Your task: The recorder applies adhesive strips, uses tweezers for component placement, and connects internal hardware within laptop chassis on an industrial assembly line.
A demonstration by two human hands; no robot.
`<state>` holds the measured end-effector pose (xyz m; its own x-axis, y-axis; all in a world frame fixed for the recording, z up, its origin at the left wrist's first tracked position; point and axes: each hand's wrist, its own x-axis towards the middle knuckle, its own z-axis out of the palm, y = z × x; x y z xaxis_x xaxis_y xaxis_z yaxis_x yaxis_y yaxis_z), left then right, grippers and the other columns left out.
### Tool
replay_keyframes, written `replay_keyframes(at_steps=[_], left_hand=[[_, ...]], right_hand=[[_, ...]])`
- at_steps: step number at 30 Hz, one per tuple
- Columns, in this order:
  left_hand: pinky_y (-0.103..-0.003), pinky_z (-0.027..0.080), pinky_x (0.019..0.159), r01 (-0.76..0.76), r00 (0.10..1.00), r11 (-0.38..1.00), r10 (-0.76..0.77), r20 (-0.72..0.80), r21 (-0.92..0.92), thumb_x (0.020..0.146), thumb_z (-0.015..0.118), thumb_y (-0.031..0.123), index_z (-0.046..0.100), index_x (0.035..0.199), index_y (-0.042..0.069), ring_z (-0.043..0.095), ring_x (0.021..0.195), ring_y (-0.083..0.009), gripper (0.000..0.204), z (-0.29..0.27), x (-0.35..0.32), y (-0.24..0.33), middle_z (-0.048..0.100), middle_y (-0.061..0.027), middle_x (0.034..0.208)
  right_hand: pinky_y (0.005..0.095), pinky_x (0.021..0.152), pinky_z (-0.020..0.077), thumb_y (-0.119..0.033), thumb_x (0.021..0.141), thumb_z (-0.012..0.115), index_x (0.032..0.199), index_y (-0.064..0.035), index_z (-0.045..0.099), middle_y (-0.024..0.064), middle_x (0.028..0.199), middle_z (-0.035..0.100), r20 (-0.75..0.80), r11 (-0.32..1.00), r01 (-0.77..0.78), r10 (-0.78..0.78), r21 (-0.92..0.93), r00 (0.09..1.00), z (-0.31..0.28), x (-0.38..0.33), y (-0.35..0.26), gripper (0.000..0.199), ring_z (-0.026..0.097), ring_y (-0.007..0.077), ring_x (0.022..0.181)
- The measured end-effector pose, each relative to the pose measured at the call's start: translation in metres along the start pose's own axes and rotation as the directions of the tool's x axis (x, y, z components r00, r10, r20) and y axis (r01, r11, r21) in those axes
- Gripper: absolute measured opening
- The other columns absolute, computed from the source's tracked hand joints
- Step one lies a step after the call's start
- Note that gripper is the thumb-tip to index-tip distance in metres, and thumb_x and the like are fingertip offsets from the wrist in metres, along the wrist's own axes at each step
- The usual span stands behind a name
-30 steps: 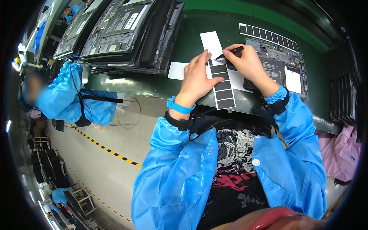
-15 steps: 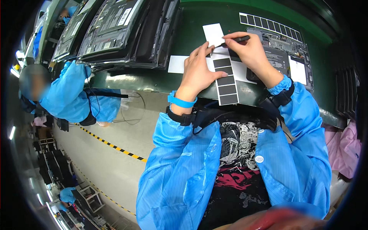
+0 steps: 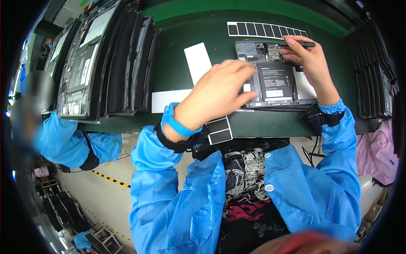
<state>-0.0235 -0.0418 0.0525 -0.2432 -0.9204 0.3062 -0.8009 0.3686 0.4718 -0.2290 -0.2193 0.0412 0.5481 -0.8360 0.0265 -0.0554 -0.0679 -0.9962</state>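
Observation:
An opened laptop base (image 3: 251,103) lies on the green bench, its black battery (image 3: 275,84) and circuit board (image 3: 274,54) exposed. My left hand (image 3: 222,91) is open and palm down, its fingertips over the left edge of the base. My right hand (image 3: 312,63) closes on a slim black tool (image 3: 306,43), held nearly level above the base's far right part. Whether its fingertips hold anything else cannot be made out. Under my left wrist, a strip of black rectangular stickers (image 3: 219,131) sticks out over the near bench edge; its far part is hidden.
White sheets (image 3: 197,61) lie left of the base, one (image 3: 169,100) partly under my left forearm. Another sticker strip (image 3: 266,29) lies beyond the base. Laptop bases stand stacked at left (image 3: 80,67) and right (image 3: 374,89). A person in blue (image 3: 63,137) is at far left.
Both hands have left the white sheets and sticker strip and moved right to the laptop base. My right hand still has the black tool, now turned away. The view has shifted rightward.

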Motion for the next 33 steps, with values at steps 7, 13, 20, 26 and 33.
replay_keyframes(at_steps=[7,13,20,26,33], left_hand=[[-0.041,0.044,0.099,-0.165,0.979,0.986,0.168,0.118,-0.028,0.081,0.071,0.024,0.061,0.115,0.002,0.054,0.116,-0.0330,0.041,0.028,0.040,-0.017,0.057,-0.0157,0.127],[-0.040,0.044,0.100,-0.108,0.984,0.992,0.117,0.137,-0.071,0.077,0.073,0.018,0.061,0.115,0.003,0.053,0.117,-0.0303,0.042,0.028,0.040,-0.017,0.057,-0.0133,0.127],[-0.041,0.043,0.098,-0.056,0.984,0.996,0.067,0.167,-0.071,0.078,0.071,0.018,0.059,0.117,0.003,0.052,0.119,-0.0312,0.043,0.027,0.039,-0.014,0.056,-0.0134,0.129],[-0.041,0.043,0.098,-0.057,0.982,0.997,0.064,0.178,-0.046,0.079,0.071,0.019,0.059,0.117,0.004,0.051,0.119,-0.0313,0.042,0.029,0.038,-0.014,0.054,-0.0133,0.131],[-0.041,0.042,0.098,-0.048,0.982,0.998,0.054,0.184,-0.036,0.079,0.071,0.021,0.059,0.117,0.004,0.050,0.119,-0.0319,0.043,0.031,0.039,-0.013,0.054,-0.0132,0.131]], right_hand=[[0.0242,0.076,0.0489,-0.025,0.091,0.066,0.109,-0.0010,0.068,0.0081,0.095,0.070,0.009,0.999,-0.042,0.042,0.013,0.999,-0.002,0.006,0.008,0.030,0.068,0.0145,0.089],[0.0235,0.074,0.0478,-0.022,0.090,0.067,0.107,-0.0001,0.068,0.0079,0.094,0.070,0.041,0.991,-0.127,0.125,0.041,0.991,-0.003,0.003,0.009,0.028,0.066,0.0128,0.083],[0.0247,0.077,0.0511,-0.019,0.091,0.066,0.107,0.0032,0.066,0.0094,0.094,0.070,-0.015,0.982,-0.140,0.143,0.123,0.990,-0.007,0.005,0.015,0.027,0.066,0.0141,0.085],[0.0244,0.077,0.0509,-0.018,0.091,0.066,0.108,0.0027,0.066,0.0097,0.096,0.069,-0.002,0.984,-0.123,0.124,0.129,0.992,-0.007,0.006,0.017,0.027,0.066,0.0138,0.086],[0.0239,0.077,0.0505,-0.019,0.091,0.066,0.108,0.0023,0.067,0.0094,0.097,0.069,-0.021,0.984,-0.117,0.121,0.133,0.992,-0.004,0.006,0.016,0.027,0.066,0.0132,0.086]])
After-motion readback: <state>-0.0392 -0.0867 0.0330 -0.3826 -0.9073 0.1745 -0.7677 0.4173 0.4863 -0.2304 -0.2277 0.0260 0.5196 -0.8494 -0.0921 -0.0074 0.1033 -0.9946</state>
